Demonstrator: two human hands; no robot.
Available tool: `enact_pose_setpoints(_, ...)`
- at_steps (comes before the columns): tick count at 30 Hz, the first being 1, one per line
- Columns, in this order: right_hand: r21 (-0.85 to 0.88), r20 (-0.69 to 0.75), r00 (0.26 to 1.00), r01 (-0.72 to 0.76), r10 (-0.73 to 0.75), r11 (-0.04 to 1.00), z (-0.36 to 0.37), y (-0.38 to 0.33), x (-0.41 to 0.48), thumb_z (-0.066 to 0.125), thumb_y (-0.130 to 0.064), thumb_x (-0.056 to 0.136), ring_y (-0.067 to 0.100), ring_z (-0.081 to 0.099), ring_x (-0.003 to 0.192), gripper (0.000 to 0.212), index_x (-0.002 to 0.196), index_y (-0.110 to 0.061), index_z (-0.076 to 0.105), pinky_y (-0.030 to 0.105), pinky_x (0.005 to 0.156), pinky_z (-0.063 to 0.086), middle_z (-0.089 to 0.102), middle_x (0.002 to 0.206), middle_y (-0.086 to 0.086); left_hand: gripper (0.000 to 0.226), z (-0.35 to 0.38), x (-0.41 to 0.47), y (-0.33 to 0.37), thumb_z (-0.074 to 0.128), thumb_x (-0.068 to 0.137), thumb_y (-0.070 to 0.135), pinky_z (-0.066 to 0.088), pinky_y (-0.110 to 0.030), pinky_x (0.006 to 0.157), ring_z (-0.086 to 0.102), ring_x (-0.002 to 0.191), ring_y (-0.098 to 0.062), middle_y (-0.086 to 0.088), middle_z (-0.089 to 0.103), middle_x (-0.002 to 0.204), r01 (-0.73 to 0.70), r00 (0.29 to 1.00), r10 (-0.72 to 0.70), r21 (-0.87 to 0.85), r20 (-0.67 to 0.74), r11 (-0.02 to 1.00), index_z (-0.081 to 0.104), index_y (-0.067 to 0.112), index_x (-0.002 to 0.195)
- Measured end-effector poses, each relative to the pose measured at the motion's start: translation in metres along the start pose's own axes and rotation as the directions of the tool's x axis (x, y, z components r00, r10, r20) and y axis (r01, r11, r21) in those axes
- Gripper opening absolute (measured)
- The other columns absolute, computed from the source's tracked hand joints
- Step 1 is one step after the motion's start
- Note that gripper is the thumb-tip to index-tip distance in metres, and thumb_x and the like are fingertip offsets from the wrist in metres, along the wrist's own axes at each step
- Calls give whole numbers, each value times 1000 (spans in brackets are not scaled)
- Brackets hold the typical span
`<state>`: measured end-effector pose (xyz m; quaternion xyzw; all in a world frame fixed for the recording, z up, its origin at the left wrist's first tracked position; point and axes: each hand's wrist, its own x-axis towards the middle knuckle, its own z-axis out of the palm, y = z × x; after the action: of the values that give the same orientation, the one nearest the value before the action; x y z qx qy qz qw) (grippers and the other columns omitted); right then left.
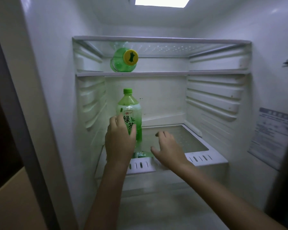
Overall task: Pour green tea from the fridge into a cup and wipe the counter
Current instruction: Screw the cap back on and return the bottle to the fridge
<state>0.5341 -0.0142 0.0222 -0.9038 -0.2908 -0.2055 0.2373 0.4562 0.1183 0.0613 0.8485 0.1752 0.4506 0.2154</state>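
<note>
My left hand (pixel 119 141) wraps the label of the upright green-tea plastic bottle (pixel 129 105) on the lower glass shelf (pixel 189 138); right hand (pixel 169 146) hovers open. Bottle is likely heavy and slick: grip mid-body and support the base.

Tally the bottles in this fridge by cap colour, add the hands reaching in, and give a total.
Green plastic tea bottle with green cap, upright: 1
Green plastic bottle with yellow cap, lying on its side: 1
Hands: 2 (left hand grips the upright bottle; right hand open, touching neither bottle)
Total: 4
The green patch at the lower shelf front is unclear, so not counted.
</note>
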Motion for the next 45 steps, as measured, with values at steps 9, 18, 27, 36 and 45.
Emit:
enact_pose_setpoints(9,-40,38,999,15,-14,999,-49,10,-70,50,-38,91,23,42,121,52,136,-13,42,38,96,43,45,132,4,62,-11,-68,9,45,98,47,27,-36,116,30,144,-16,2,32,157,-215,927,161,127,339,968,31,20,152)
enact_pose_setpoints(18,-94,157,988,21,-6,995,-81,-1,-150,50,-36,90,25,42,116,51,134,-13,40,36,92,44,45,130,4,48,-63,-141,31,49,97,44,43,-36,97,54,120,-18,4,56,136,-300,905,203,224,374,927,51,21,138)
enact_pose_setpoints(27,-46,224,972,85,-73,995,-95,-28,-216,49,-35,89,26,44,114,49,132,-13,42,38,91,45,46,129,5,49,-123,-202,34,46,97,48,45,-35,94,54,117,-18,3,56,130,-295,891,140,315,432,902,50,21,137)
enact_pose_setpoints(36,-117,157,983,112,-93,987,-126,-37,-275,46,-34,91,25,47,109,40,126,-14,45,37,87,46,49,123,5,49,-157,-255,42,42,98,49,45,-36,95,53,117,-19,0,55,131,-306,851,108,317,514,898,49,19,137)
enact_pose_setpoints(45,-172,254,967,52,-7,984,-154,-59,-393,47,-34,92,26,47,111,38,124,-14,46,37,86,46,49,124,5,45,-212,-346,57,42,99,48,47,-35,89,54,112,-20,1,55,127,-347,797,137,261,588,901,52,18,130)
